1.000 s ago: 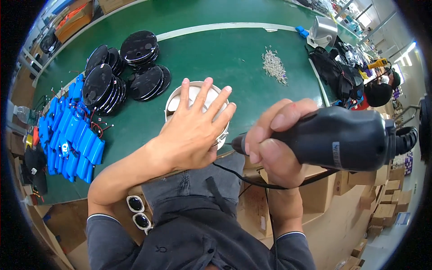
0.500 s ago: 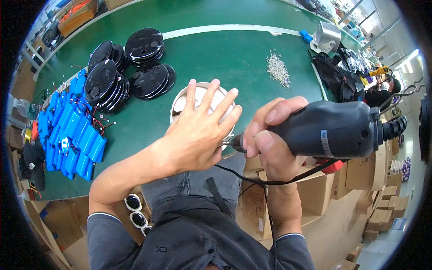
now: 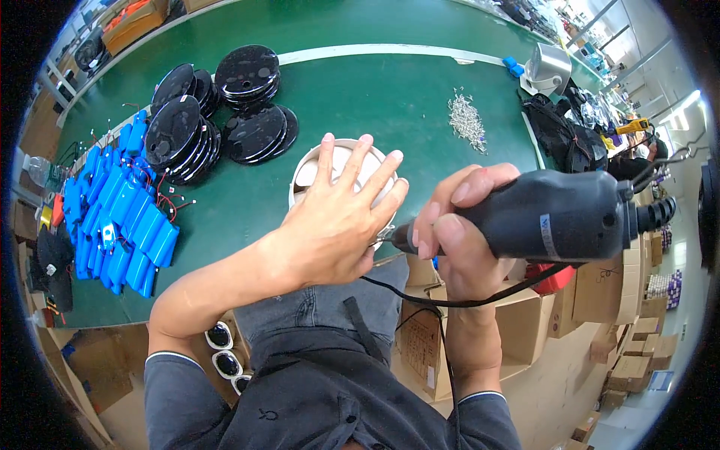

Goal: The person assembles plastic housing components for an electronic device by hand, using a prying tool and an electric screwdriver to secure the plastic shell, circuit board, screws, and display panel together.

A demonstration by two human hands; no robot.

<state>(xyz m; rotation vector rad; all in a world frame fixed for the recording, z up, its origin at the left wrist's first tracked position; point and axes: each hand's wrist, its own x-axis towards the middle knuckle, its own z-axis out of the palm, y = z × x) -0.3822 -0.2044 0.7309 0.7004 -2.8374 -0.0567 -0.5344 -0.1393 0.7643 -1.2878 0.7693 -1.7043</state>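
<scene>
A round white housing [image 3: 306,174] with an inner recess sits at the table's near edge in front of me. My left hand [image 3: 328,219] lies over it, palm down, with the fingers stretched out and spread across its top. In my right hand [image 3: 466,225] is a black electric screwdriver [image 3: 551,214], lying sideways with its tip pointing left. The tip meets the housing's lower right side, close to my left thumb. Exactly what the tip touches is hidden by my left hand. A black cord runs from my lap below the screwdriver.
Blue battery packs [image 3: 124,217] with thin wires lie at the left. Behind them stand stacks of glossy black discs [image 3: 247,71]. A pile of small screws [image 3: 466,124] is at the right, below a silver round lamp housing [image 3: 547,67]. Cardboard boxes [image 3: 517,326] stand below the table.
The whole view has shifted slightly. Both hands, the housing and the screwdriver keep the same places relative to each other.
</scene>
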